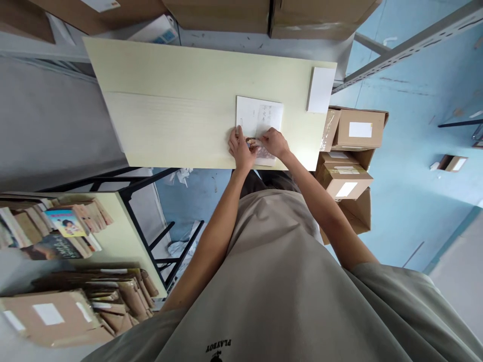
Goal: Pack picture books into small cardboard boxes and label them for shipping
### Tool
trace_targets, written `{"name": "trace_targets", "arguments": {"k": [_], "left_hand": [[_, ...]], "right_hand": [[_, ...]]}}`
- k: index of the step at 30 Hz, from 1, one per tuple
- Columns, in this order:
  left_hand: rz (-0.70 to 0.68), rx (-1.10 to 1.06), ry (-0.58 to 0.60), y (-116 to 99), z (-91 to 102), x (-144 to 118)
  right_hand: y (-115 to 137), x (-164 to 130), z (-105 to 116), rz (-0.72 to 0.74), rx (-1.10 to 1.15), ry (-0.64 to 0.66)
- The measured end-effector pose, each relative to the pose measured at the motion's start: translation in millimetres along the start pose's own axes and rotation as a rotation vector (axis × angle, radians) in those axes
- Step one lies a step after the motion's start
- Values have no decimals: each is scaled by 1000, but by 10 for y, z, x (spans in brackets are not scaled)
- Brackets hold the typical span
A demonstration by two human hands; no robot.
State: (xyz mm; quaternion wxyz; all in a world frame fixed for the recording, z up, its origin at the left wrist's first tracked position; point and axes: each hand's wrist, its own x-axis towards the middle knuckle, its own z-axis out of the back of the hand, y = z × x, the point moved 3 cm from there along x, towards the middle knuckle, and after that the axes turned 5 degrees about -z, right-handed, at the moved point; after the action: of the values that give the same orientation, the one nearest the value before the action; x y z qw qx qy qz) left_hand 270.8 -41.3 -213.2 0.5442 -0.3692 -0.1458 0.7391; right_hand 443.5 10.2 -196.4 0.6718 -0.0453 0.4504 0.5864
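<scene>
A thin white booklet (pixel 249 111) with printed characters lies on the pale yellow tabletop (pixel 169 120), close to its front edge. At its lower left side, my left hand (pixel 241 151) grips the booklet, with fingers along the edge and the thumb over the lower part. My right hand (pixel 276 143) comes in from the right, its thumb and fingertips pinched together at the booklet's lower part. A small dark, coloured patch shows between the two hands; whether it is a picture or a separate piece I cannot tell.
A white pad or stack of paper (pixel 321 90) lies at the table's right end. Cardboard boxes (pixel 354 129) stand right of the table, others (pixel 226 15) beyond its far edge. Books (pixel 71 223) and folded cardboard (pixel 109 296) are at left, near a black metal frame (pixel 141 231).
</scene>
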Motion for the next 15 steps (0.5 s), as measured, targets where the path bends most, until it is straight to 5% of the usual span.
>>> {"name": "trace_targets", "arguments": {"k": [6,15], "left_hand": [[-8,21,27,-75,33,-42],[-119,119,74,-142,66,-138]], "right_hand": [[-364,-84,247,-191,165,-353],[-140,139,362,-277,301,-177]]}}
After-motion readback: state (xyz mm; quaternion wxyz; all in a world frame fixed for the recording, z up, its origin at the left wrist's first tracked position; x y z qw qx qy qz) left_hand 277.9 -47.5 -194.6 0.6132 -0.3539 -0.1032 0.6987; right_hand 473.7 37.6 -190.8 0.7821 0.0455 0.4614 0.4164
